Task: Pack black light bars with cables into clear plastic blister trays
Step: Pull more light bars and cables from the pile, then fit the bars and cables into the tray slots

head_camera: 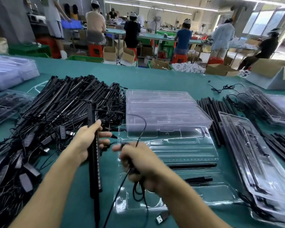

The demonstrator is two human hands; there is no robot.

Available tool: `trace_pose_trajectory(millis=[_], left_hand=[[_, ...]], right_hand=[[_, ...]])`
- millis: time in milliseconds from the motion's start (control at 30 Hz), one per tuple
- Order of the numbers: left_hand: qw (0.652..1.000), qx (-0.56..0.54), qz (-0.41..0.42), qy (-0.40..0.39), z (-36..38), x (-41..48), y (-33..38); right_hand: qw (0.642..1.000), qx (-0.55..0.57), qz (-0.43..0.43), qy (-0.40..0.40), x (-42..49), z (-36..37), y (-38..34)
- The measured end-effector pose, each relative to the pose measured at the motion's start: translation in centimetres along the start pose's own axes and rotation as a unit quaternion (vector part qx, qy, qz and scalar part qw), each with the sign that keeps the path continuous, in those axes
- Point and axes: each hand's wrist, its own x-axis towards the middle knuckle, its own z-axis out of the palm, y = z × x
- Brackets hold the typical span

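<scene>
Snagging is the first risk at the far left, where the loose pile of bars (56, 109) lies tangled in its own leads on the green table (155, 76). Any lead caught there would likely drag neighbours along when the held piece moves away.

Just right of the pile, the left hand (87, 142) wraps fingers and thumb round the light bars (93, 162), which stand nearly upright above the table. There seem to be two pressed together, and a slack hold could let one slip. They are slim, long and matte black, with a row of small pale dots down one face.

Next, the right hand (138, 162), blurred, curls its fingers round a gathered cable (139, 130), thin and black. One loop arcs above the hand and the USB plug (162, 217) lies by the tray's near edge, so the coil may spring open or catch the rim.

Under that hand lies the open blister tray (179, 150), clear and glossy, with a couple of black parts already in its channels. A bulky coil might not seat. Farther right sit filled trays (253, 153).
</scene>
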Motion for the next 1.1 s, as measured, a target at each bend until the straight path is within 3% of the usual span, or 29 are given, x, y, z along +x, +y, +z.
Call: trace_pose_trajectory(millis=[100,233,333,400,500,567,667,733,833,900,967,1000,1033,1100], left_hand=[[0.989,-0.151,0.0,-0.008,0.7,-0.9,1.9],[0.963,-0.267,0.024,-0.035,3.5,-2.7,4.2],[0.942,-0.33,0.032,-0.055,7.1,-4.5,4.3],[0.925,-0.37,0.019,-0.079,9.3,-5.7,3.5],[0.931,-0.35,0.01,-0.106,11.8,-6.8,1.5],[0.942,-0.323,-0.012,-0.093,12.9,-7.2,-0.2],[0.93,-0.352,-0.064,-0.09,13.9,-7.6,-2.4],[0.917,-0.379,-0.095,-0.084,14.3,-7.6,-3.8],[0.913,-0.375,-0.119,-0.11,13.9,-7.5,-5.3],[0.944,-0.276,-0.102,-0.147,12.8,-7.5,-6.2],[0.984,-0.013,-0.028,-0.173,10.9,-7.1,-7.2],[0.974,0.133,0.035,-0.179,9.8,-6.8,-7.8],[0.943,0.253,0.104,-0.19,8.6,-6.7,-8.1],[0.843,0.447,0.202,-0.223,6.5,-6.5,-8.9]], right_hand=[[0.995,0.087,-0.054,-0.007,-1.4,-3.0,-5.1],[0.989,0.067,-0.128,0.006,-3.4,-7.5,-10.3],[0.985,0.057,-0.153,-0.049,-4.9,-9.6,-12.3],[0.985,-0.009,-0.163,-0.051,-5.8,-10.8,-12.9],[0.966,-0.186,-0.181,0.023,-6.0,-12.2,-12.5],[0.926,-0.33,-0.17,0.068,-5.5,-12.8,-11.3],[0.856,-0.508,-0.089,0.035,-4.6,-13.1,-8.2],[0.817,-0.573,-0.065,0.022,-3.9,-12.8,-5.7],[0.798,-0.595,-0.069,0.062,-2.9,-13.1,-3.5],[0.795,-0.599,-0.062,0.076,-2.7,-13.9,-2.9],[0.788,-0.607,-0.056,0.091,-2.5,-15.1,-2.7],[0.781,-0.614,-0.053,0.099,-2.4,-15.7,-2.7],[0.773,-0.624,-0.048,0.104,-2.3,-16.2,-2.6],[0.753,-0.65,-0.032,0.1,-1.9,-16.9,-2.2]])
